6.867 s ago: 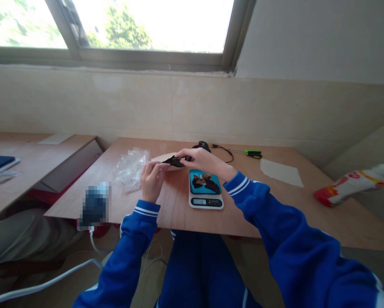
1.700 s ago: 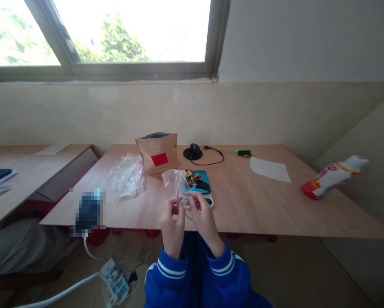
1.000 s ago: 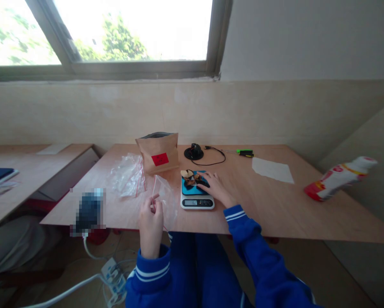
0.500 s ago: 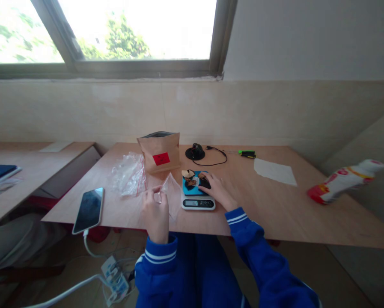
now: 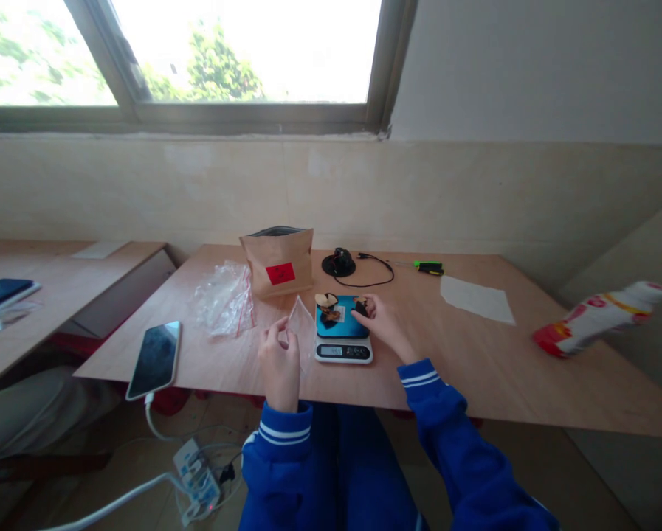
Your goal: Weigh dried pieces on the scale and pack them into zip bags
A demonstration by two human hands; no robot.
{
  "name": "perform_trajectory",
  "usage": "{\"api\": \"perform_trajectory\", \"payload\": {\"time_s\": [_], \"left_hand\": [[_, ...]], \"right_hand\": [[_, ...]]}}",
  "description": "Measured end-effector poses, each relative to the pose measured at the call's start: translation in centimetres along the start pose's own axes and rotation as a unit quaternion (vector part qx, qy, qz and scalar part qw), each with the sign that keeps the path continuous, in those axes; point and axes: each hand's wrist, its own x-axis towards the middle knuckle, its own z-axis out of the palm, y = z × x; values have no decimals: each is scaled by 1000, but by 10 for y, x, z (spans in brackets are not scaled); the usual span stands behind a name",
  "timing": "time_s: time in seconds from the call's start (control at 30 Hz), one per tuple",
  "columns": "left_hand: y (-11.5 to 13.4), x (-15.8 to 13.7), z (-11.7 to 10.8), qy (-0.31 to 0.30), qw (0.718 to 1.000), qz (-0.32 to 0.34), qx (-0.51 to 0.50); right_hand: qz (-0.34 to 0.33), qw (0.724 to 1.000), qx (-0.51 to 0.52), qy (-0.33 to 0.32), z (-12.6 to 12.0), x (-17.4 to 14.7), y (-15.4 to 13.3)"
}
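Observation:
My left hand (image 5: 280,365) is closed on the edge of a clear plastic bag (image 5: 302,332), which stands beside the kitchen scale (image 5: 344,352). On the scale's blue plate lie several dried brown and cream pieces (image 5: 327,304), perhaps dried mushroom or fruit peel; their kind is unclear. Thumb and fingers of my right hand (image 5: 384,324) close around a dark dried piece (image 5: 360,307) at the plate's right side. The scale's display is lit, but its digits are too small to read surely.
Behind the scale stand an open brown paper pouch (image 5: 278,273) and a black round base with a cable (image 5: 339,263). Plastic bags (image 5: 223,302) and a phone (image 5: 154,360) lie left. Rightward are a screwdriver (image 5: 429,268), white paper (image 5: 477,299) and a tilted bottle (image 5: 590,321).
My right hand has drawn its fingers together around the dark piece and shifted slightly right. My left hand has moved a little right with the clear bag, nearer the scale.

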Motion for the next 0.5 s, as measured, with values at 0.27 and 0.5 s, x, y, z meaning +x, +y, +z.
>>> {"api": "perform_trajectory", "payload": {"time_s": [0.27, 0.5], "left_hand": [[2, 2, 15, 24, 999, 40, 25], [2, 1, 10, 24, 999, 27, -16]], "right_hand": [[122, 862, 462, -170, -10, -19, -98], [201, 840, 420, -278, 10, -25, -105]]}}
